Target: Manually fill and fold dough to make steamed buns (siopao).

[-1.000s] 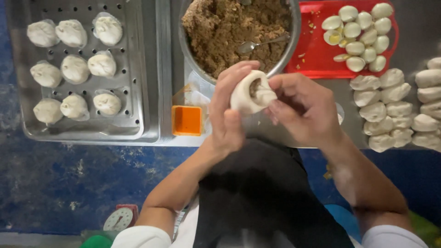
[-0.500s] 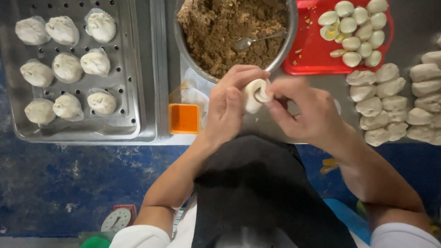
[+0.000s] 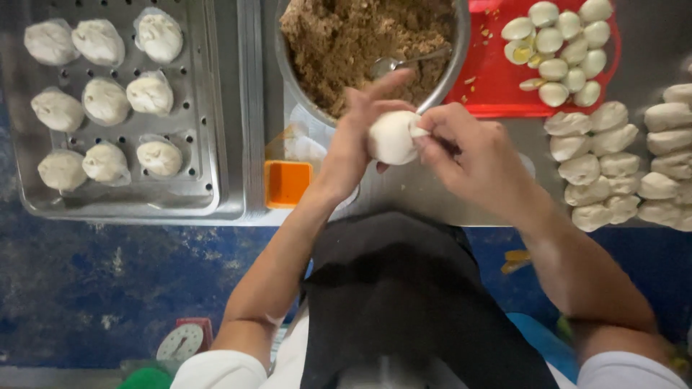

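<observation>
Steel worktable (image 3: 404,198), mottled blue floor (image 3: 108,274), even light

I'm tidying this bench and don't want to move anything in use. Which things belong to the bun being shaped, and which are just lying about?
In use:
- dough ball, held in left hand, pinched by right hand
- bowl of brown filling with spoon
- dough pieces
- tray of finished buns
- halved eggs, probably

Lying about:
- orange container
- dial scale

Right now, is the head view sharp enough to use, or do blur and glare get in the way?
Head view: light is even and soft. The bun and both hands, left and right, are slightly motion-blurred. The tray and bowl rims show mild sheen, no hard glare. The frame edges look softer.
</observation>
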